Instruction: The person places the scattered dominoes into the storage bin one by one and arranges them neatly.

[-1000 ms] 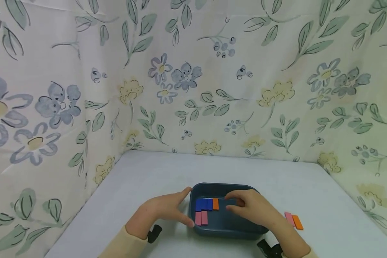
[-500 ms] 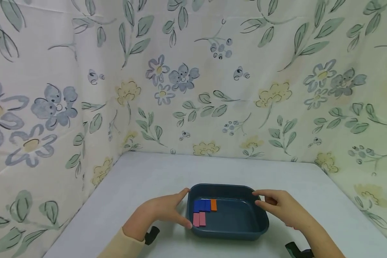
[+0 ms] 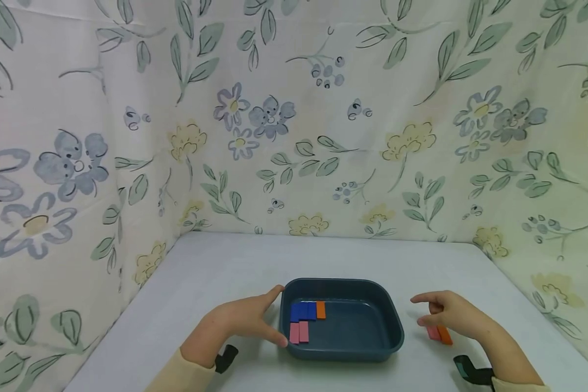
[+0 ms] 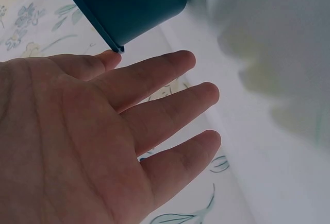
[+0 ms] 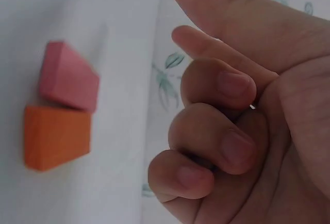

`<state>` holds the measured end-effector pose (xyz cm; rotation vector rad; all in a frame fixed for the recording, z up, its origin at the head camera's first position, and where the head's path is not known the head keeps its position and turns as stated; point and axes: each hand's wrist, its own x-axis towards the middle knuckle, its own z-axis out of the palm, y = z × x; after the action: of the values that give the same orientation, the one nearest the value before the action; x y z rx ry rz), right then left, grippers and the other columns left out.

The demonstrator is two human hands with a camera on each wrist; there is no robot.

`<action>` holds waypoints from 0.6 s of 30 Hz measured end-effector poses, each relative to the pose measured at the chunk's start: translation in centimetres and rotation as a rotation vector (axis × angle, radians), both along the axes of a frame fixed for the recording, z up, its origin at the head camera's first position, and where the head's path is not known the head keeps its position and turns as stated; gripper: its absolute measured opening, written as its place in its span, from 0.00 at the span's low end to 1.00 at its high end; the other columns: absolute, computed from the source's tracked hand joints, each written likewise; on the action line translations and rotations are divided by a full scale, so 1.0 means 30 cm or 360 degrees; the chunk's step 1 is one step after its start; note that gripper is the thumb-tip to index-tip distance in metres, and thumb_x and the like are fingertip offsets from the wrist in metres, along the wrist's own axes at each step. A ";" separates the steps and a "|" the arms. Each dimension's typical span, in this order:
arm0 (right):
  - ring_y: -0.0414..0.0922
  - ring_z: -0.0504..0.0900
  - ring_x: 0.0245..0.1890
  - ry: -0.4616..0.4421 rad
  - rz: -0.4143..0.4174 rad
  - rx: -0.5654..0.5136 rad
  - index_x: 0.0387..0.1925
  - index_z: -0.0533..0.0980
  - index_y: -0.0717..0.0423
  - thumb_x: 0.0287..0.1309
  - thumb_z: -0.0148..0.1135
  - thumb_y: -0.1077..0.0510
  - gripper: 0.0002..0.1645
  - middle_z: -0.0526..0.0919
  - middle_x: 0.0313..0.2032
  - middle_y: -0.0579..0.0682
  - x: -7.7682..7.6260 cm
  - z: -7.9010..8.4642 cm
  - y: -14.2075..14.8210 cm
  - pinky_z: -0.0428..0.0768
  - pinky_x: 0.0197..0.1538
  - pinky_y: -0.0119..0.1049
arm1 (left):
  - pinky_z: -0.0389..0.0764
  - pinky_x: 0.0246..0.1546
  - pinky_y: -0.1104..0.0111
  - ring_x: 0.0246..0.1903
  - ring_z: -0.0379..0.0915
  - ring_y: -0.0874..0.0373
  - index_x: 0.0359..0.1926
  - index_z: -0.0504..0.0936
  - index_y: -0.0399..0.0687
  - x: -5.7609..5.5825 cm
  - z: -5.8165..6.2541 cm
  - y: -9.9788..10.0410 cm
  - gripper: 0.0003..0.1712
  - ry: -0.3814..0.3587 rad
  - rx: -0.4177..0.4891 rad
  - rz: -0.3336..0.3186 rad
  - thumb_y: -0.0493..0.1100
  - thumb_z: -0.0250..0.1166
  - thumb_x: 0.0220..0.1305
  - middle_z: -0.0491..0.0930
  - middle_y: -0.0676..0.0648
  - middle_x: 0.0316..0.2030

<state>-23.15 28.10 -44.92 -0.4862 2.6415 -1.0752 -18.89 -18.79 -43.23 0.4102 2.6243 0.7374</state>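
A dark blue-green tray (image 3: 345,356) rests on the white table. Along its left side lie several blue blocks (image 3: 304,311), an orange block (image 3: 320,310) and two pink blocks (image 3: 299,332). My left hand (image 3: 240,321) spreads beside the tray, index fingertip and thumb right at its left rim. In the left wrist view the other fingers (image 4: 170,98) stretch out straight. To the right of the tray, my right hand (image 3: 455,314) hovers over a loose pink block (image 5: 69,77) and a loose orange block (image 5: 59,136). Its thumb and index finger stand apart; the other fingers curl, holding nothing.
The white table (image 3: 255,261) runs back to a hanging floral cloth (image 3: 343,109), which also covers both sides. Dark wrist-camera mounts (image 3: 472,373) sit under each forearm.
My right hand has moved right, out of the tray and over to the two loose blocks. My left hand stays at the tray's left rim. The blocks in the tray keep their places.
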 end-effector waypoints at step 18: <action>0.48 0.68 0.32 -0.0251 -0.0160 0.0178 0.48 0.78 0.56 0.47 0.78 0.60 0.25 0.68 0.28 0.51 -0.015 -0.065 0.121 0.60 0.31 0.39 | 0.62 0.67 0.41 0.72 0.56 0.46 0.80 0.47 0.52 -0.004 -0.004 0.001 0.71 0.0012 -0.0014 -0.0003 0.70 0.77 0.44 0.59 0.43 0.75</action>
<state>-23.61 31.72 -46.86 -0.2374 2.5919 -0.9448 -19.02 -18.77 -43.35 0.4132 2.6326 0.7253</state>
